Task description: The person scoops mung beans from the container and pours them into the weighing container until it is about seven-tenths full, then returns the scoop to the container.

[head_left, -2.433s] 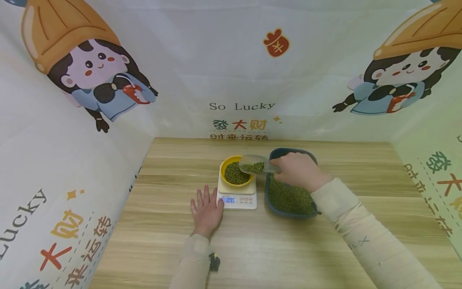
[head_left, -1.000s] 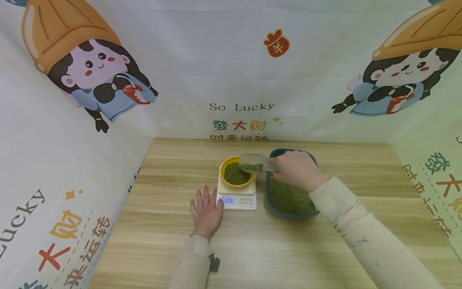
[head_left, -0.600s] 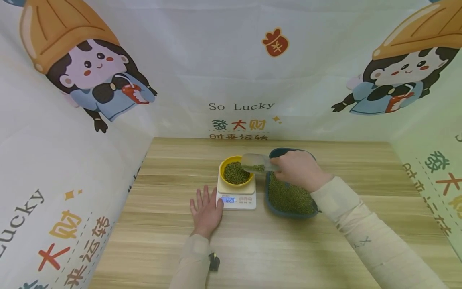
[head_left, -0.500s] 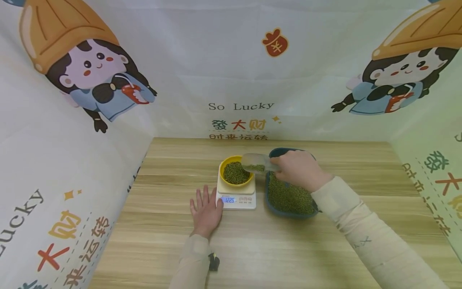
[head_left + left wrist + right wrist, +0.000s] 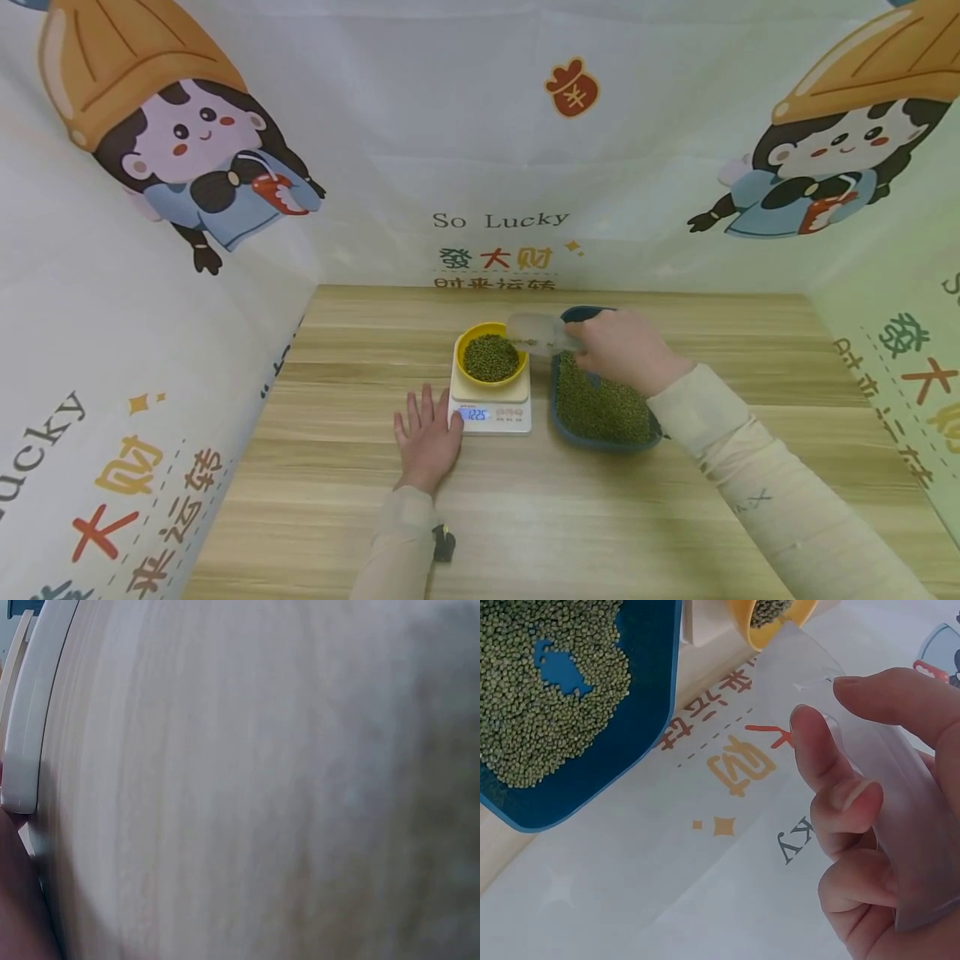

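Observation:
My right hand (image 5: 622,346) grips the handle of a translucent plastic scoop (image 5: 536,335), its lip at the right side of a yellow bowl (image 5: 461,358). A few green grains show through the scoop. Inside the bowl lie mung beans (image 5: 490,358). It stands on a white kitchen scale (image 5: 480,396) whose lit display reads 122.5. My left hand (image 5: 430,442) lies flat on the table with fingers spread, thumb at the scale's left front corner. In the right wrist view, fingers and thumb wrap the scoop (image 5: 907,802), which overlaps the bowl's edge.
Right of the scale is a dark blue bin (image 5: 557,417) holding many more mung beans (image 5: 607,408), partly under my right hand. The wooden table (image 5: 360,333) meets printed cloth walls (image 5: 375,167) at the back and both sides.
Beans have slid from the scoop into the bowl, leaving few in it. The display rose from 109.5 to 122.5. The scoop has shifted slightly right; my left hand stays put.

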Available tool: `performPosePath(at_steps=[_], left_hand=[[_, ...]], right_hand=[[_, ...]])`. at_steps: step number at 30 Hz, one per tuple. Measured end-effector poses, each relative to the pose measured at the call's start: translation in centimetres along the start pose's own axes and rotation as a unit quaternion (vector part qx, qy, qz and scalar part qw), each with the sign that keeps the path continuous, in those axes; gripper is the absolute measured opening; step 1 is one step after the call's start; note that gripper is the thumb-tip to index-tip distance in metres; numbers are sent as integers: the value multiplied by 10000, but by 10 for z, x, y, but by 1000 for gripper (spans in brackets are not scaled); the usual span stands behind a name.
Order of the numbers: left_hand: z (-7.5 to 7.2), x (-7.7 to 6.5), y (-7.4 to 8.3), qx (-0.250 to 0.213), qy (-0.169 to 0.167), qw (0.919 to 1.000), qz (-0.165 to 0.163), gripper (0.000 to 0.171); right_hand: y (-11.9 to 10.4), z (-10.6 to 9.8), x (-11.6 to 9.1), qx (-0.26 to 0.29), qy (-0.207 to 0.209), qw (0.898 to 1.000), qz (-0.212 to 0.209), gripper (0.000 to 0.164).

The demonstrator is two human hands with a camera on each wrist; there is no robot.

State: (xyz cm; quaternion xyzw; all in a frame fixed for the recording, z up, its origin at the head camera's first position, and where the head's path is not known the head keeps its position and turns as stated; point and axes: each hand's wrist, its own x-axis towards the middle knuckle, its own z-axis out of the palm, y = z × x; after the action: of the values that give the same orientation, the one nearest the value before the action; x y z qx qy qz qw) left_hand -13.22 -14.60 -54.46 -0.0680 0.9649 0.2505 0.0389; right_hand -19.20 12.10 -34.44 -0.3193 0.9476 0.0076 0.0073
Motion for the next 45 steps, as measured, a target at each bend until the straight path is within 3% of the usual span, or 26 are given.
performPosePath(at_steps=[6, 12, 17, 23, 30, 37, 45], left_hand=[[1, 1, 0, 8, -38, 10000, -14, 55], [1, 0, 0, -36, 32, 10000, 39, 55], [1, 0, 0, -9, 6, 10000, 17, 55], [2, 0, 0, -20, -55, 10000, -21, 55], [1, 0, 2, -39, -104, 9999, -17, 55], [1, -1, 1, -21, -57, 10000, 8, 55], [0, 0, 0, -34, -64, 10000, -8, 55]], right_hand=[[-1, -1, -1, -76, 137, 9999, 60, 17], [-3, 1, -1, -169, 247, 9995, 93, 29], [-5, 6, -2, -366, 644, 9973, 16, 41], [-6, 10, -2, -571, 1064, 9927, -62, 41], [-6, 10, -3, -575, 1153, 9916, -78, 40], [-3, 18, -5, -336, 1314, 9907, -127, 39], [8, 25, -13, 558, 794, 9944, 423, 44]])
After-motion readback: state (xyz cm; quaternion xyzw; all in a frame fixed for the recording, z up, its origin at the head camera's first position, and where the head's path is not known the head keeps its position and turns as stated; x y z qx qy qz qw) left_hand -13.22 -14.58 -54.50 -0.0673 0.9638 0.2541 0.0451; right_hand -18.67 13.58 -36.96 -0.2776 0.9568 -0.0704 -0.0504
